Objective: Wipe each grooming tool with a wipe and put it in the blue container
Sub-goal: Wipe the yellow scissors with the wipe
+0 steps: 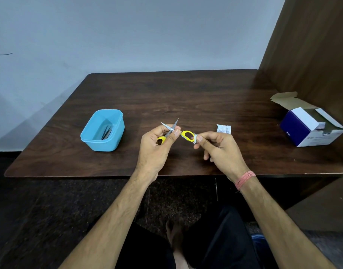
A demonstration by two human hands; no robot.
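A person sits at a dark wooden table (186, 90), both bare forearms reaching over its near edge. The left hand (157, 144) grips a small pair of scissors (171, 131) near the pivot — thumb and fingers curled round the tool, one yellow handle loop showing inside the palm, the steel blades spread apart and pointing up and away. The other yellow loop juts toward the right hand (219, 148), whose thumb and forefinger pinch a crumpled white wipe (195, 138) against the loop's outer rim; the remaining fingers hang loosely curled beneath. A band of pink thread (245, 179) circles the right wrist. The scissors are held above the table's middle, nearer the near edge.

Toward the left edge stands the blue container (116, 136), lidless, with slim dark metal tools (107, 132) lying inside — their kind cannot be told. Just beyond the right hand a torn white sachet (224, 129) lies flat on the table. At the right edge sits an opened blue-and-white cardboard box (302, 129), its flap raised.
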